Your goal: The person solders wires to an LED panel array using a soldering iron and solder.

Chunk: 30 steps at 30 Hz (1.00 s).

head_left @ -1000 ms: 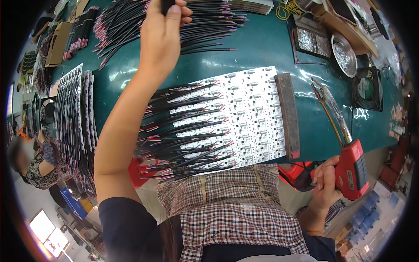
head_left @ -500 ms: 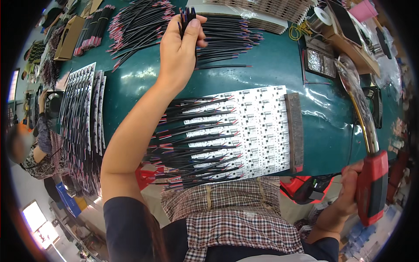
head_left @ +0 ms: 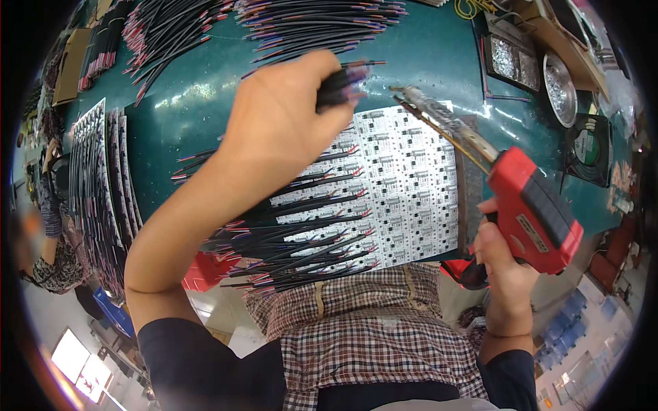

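A small bunch of short black wires (head_left: pixel 339 88) with coloured ends is held in my closed left hand (head_left: pixel 274 120), above the far part of the white circuit board sheet (head_left: pixel 411 205). Motion blurs the wire ends. In my right hand (head_left: pixel 506 260) is a red and black soldering gun (head_left: pixel 533 209), its long metal tip pointing left and away over the board's far right corner. Rows of black wires (head_left: pixel 322 225) lie on the board's left half, their red and blue ends on it. A dark metal bar (head_left: pixel 471 192) lies along the board's right edge.
Piles of black wires (head_left: pixel 315 27) lie at the back of the green table (head_left: pixel 205 96). Wired board sheets (head_left: pixel 96 164) stand at the left. At the right are a round metal dish (head_left: pixel 560 89), a dark tray (head_left: pixel 510 60) and a small fan (head_left: pixel 589 151). Another person's arm (head_left: pixel 51 226) shows far left.
My left hand has come nearer from the wire pile with the bunch of wires. My right hand has swung the soldering gun left and up over the board. The view has shifted slightly.
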{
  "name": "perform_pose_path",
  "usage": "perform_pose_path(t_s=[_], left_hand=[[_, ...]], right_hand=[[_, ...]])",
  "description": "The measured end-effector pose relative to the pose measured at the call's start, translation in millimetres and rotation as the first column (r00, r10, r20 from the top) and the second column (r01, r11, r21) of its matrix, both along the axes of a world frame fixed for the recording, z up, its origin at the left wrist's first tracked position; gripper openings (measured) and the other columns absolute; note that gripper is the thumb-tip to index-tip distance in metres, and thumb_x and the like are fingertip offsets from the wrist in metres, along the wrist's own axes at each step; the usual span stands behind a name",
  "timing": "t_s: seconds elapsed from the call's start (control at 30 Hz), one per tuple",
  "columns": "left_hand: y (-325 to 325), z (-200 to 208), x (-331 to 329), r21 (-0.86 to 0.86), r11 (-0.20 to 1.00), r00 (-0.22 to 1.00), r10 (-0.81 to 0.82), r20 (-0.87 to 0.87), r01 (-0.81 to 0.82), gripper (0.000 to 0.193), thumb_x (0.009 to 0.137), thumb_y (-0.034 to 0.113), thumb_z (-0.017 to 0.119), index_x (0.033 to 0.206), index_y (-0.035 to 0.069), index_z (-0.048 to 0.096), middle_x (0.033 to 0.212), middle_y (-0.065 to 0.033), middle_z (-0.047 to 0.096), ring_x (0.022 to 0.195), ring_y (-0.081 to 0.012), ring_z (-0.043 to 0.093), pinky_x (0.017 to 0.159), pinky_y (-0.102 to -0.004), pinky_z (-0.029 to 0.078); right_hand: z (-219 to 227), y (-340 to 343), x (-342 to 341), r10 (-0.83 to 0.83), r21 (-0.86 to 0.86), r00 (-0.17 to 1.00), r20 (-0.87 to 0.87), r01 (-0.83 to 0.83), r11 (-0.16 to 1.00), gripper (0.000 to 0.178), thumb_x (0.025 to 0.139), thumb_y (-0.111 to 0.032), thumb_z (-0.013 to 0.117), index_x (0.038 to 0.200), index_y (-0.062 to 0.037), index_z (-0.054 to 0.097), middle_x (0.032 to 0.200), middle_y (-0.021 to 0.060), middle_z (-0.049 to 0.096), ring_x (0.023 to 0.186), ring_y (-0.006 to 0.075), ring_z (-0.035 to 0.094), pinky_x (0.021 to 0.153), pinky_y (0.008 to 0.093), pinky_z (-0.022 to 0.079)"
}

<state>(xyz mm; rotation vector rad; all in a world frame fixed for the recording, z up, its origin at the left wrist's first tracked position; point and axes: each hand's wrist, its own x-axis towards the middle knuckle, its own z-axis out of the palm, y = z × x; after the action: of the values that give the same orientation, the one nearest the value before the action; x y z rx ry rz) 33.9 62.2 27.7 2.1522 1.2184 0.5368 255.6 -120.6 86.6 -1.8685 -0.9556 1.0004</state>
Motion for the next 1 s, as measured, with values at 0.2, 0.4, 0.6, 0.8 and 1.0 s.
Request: perform_pose_path(t_s=[0.2, 0.4, 0.6, 0.8, 1.0], left_hand=[[-16, -10, 1, -0.069, 0.998, 0.997, 0.003, -0.078, -0.008, 0.021, 0.073, 0.010, 0.074, 0.090, 0.001, 0.065, 0.079, -0.0120, 0.070, 0.070, -0.0249, 0.068, 0.069, -0.0327, 0.053], [-17, -10, 1, -0.079, 0.997, 0.993, 0.002, -0.116, -0.011, 0.020, 0.076, 0.009, 0.075, 0.091, 0.000, 0.066, 0.080, -0.0113, 0.070, 0.071, -0.0209, 0.069, 0.068, -0.0316, 0.053], [-18, -8, -1, -0.076, 0.997, 0.997, 0.004, -0.074, -0.010, 0.019, 0.079, 0.009, 0.076, 0.092, -0.001, 0.066, 0.081, -0.0112, 0.071, 0.072, -0.0174, 0.070, 0.068, -0.0299, 0.053], [-18, -9, 1, -0.048, 0.999, 0.995, -0.009, -0.096, 0.004, 0.019, 0.079, 0.009, 0.076, 0.091, -0.002, 0.065, 0.080, -0.0116, 0.070, 0.070, -0.0184, 0.069, 0.067, -0.0299, 0.053], [-20, -8, 0, -0.021, 1.000, 0.995, -0.014, -0.103, 0.012, 0.020, 0.078, 0.011, 0.075, 0.089, -0.002, 0.065, 0.075, -0.0139, 0.067, 0.065, -0.0212, 0.066, 0.063, -0.0319, 0.051]], right_hand=[[-5, 1, -5, 0.060, -0.054, 0.996, -0.062, -0.063, 0.997, 0.030, 0.090, -0.007, 0.071, 0.116, 0.0050, 0.062, 0.075, 0.0034, 0.062, 0.056, 0.0058, 0.051, 0.049, 0.0210, 0.038], [-7, 2, -7, 0.057, -0.088, 0.997, -0.060, -0.062, 0.994, 0.026, 0.089, -0.008, 0.072, 0.111, 0.0028, 0.062, 0.077, 0.0038, 0.062, 0.057, 0.0070, 0.053, 0.049, 0.0211, 0.040], [-9, 3, -9, 0.053, -0.074, 0.994, -0.094, -0.060, 0.995, 0.027, 0.089, -0.008, 0.073, 0.110, 0.0022, 0.062, 0.078, 0.0041, 0.062, 0.057, 0.0080, 0.055, 0.049, 0.0216, 0.042], [-15, -2, -6, 0.076, -0.058, 0.995, -0.069, -0.080, 0.995, 0.034, 0.089, -0.008, 0.072, 0.119, 0.0032, 0.059, 0.080, 0.0049, 0.061, 0.057, 0.0083, 0.054, 0.048, 0.0220, 0.042], [-18, -8, -6, 0.123, -0.052, 0.992, -0.006, -0.123, 0.991, 0.035, 0.089, -0.007, 0.070, 0.121, 0.0039, 0.058, 0.080, 0.0054, 0.061, 0.058, 0.0081, 0.054, 0.048, 0.0217, 0.042]])
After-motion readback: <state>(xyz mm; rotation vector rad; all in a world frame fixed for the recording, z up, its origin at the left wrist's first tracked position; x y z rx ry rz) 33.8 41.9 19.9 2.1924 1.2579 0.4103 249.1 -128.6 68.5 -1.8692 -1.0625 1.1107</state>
